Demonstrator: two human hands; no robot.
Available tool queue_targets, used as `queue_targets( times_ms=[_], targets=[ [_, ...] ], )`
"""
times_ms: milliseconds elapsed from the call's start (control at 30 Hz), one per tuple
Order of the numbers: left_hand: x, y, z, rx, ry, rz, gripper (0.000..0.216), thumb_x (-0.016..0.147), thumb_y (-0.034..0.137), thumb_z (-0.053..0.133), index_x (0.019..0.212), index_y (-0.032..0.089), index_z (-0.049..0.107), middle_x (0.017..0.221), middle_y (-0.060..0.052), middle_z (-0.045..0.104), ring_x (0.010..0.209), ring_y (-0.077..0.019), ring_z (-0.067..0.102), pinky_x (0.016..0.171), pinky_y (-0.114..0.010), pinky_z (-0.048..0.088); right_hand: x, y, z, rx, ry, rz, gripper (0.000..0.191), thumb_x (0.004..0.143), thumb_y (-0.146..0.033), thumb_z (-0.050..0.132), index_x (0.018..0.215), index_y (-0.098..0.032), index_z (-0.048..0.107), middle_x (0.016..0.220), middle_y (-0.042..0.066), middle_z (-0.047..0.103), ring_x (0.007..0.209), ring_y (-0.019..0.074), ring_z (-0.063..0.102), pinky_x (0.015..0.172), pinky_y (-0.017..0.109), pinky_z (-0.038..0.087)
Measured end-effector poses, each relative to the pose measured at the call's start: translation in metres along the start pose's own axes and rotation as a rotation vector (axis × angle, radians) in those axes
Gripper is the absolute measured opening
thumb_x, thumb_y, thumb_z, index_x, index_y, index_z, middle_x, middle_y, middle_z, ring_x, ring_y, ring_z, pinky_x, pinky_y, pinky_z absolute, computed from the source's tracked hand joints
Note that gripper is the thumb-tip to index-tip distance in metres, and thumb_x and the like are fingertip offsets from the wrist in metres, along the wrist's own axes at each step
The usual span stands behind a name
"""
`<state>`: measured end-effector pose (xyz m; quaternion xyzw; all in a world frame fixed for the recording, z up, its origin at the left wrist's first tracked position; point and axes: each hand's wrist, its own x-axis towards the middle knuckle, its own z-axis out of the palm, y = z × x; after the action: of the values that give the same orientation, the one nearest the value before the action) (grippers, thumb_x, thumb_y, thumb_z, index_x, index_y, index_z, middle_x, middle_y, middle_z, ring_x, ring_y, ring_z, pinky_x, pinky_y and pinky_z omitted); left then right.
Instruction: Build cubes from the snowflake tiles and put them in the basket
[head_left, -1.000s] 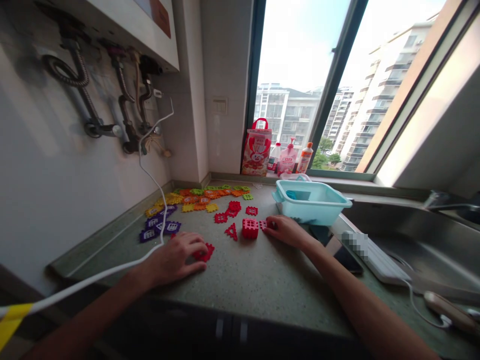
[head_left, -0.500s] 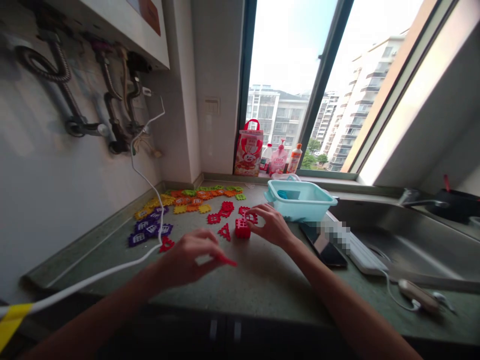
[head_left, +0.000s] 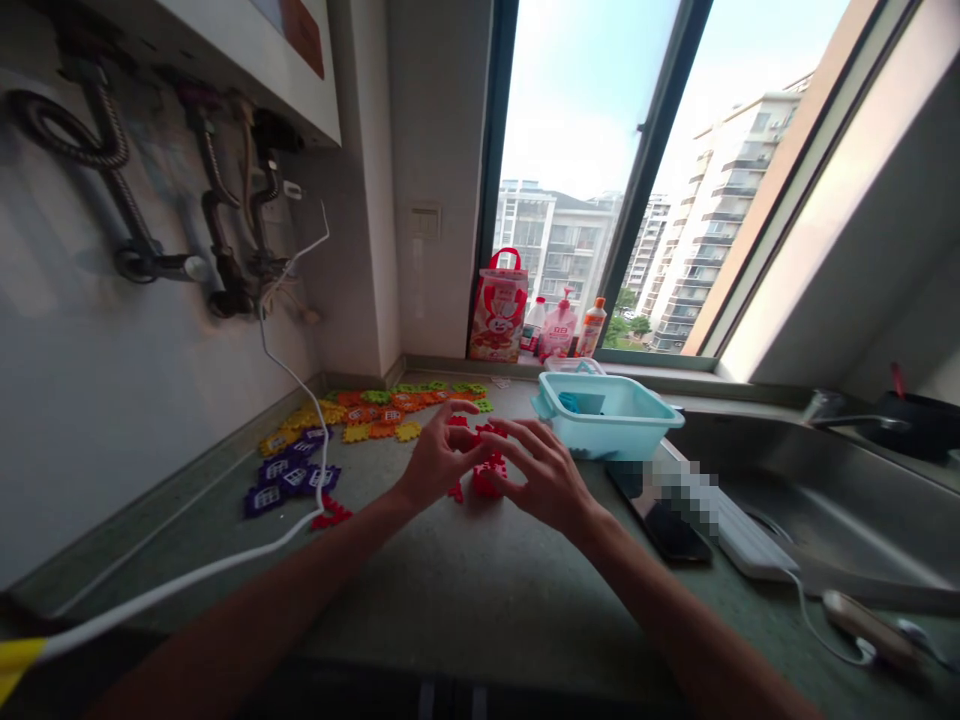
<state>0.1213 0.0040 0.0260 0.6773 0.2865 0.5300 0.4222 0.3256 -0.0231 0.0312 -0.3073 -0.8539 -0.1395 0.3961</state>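
A small box built of red interlocking plastic panels (head_left: 489, 480) stands on the counter between my hands. My right hand (head_left: 546, 472) curves around its right side, thumb low against it and fingers over the top. My left hand (head_left: 441, 458) is at the box's upper left, thumb and index finger bent around a red panel at the top; the fingers hide much of that panel. Loose red panels (head_left: 457, 424) lie just behind, partly covered by the left hand. More red pieces (head_left: 331, 513) lie farther left beside a white cable (head_left: 289, 522).
Purple panels (head_left: 294, 474), yellow pieces (head_left: 358, 433), orange pieces (head_left: 390, 414) and green pieces (head_left: 431, 387) spread along the back left. A light blue basin (head_left: 611, 425) stands behind my right hand. A dark phone (head_left: 664, 520), a white power strip (head_left: 757, 545) and the sink (head_left: 862, 500) are rightward.
My left hand has carried a red panel up and right to the box, its fingers now near those of my right hand. My right hand stays by the box. The view has shifted slightly.
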Motion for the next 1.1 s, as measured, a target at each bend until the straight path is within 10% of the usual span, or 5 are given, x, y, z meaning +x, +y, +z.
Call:
queue_targets(
  times_ms=[267,433,667,867,1100],
  targets=[
    [0.025,-0.007,-0.075,0.806,-0.31,0.226,0.034,0.092,0.05,0.068,0.11,0.022,0.074,0.107,-0.01,0.078,0.104,-0.0258,0.071,0.097,-0.039,0.053,-0.009,0.029,-0.014,-0.013,0.023,0.175,0.038,0.098,-0.029,0.063,0.136,-0.029,0.065,0.14,0.009,0.065,0.125,0.0282,0.064,0.107,0.045,0.054],
    [0.034,-0.021,-0.115,1.174,-0.429,0.199,0.043,0.078,0.051,0.077,0.113,0.025,0.077,0.115,-0.008,0.077,0.111,-0.0274,0.069,0.104,-0.039,0.047,-0.028,0.063,-0.015,-0.012,-0.296,0.35,0.043,0.092,-0.027,0.067,0.135,-0.025,0.062,0.132,0.011,0.069,0.111,0.0268,0.071,0.095,0.039,0.056],
    [0.034,-0.034,-0.118,1.103,-0.411,0.05,0.045,0.069,0.053,0.08,0.106,0.026,0.079,0.101,-0.006,0.08,0.096,-0.0246,0.072,0.09,-0.03,0.051,-0.04,0.07,-0.003,0.131,-0.564,0.335,0.052,0.091,-0.039,0.071,0.14,-0.022,0.062,0.124,0.012,0.073,0.112,0.0273,0.07,0.099,0.039,0.054],
    [0.04,-0.021,-0.111,0.987,-0.328,0.014,0.044,0.07,0.046,0.076,0.107,0.022,0.08,0.108,-0.008,0.077,0.099,-0.0257,0.07,0.094,-0.036,0.052,-0.028,0.058,-0.012,0.053,-0.161,0.25,0.048,0.099,-0.035,0.063,0.146,-0.025,0.056,0.136,0.011,0.067,0.118,0.0255,0.068,0.104,0.043,0.054],
    [0.014,-0.004,-0.048,0.125,-0.358,0.079,0.055,0.075,0.052,0.082,0.116,0.017,0.076,0.108,-0.012,0.076,0.106,-0.0285,0.068,0.097,-0.041,0.052,-0.01,0.01,-0.01,0.016,0.046,-0.143,0.052,0.097,-0.04,0.07,0.146,-0.028,0.057,0.152,0.011,0.058,0.129,0.0264,0.063,0.107,0.043,0.053]
  ],
)
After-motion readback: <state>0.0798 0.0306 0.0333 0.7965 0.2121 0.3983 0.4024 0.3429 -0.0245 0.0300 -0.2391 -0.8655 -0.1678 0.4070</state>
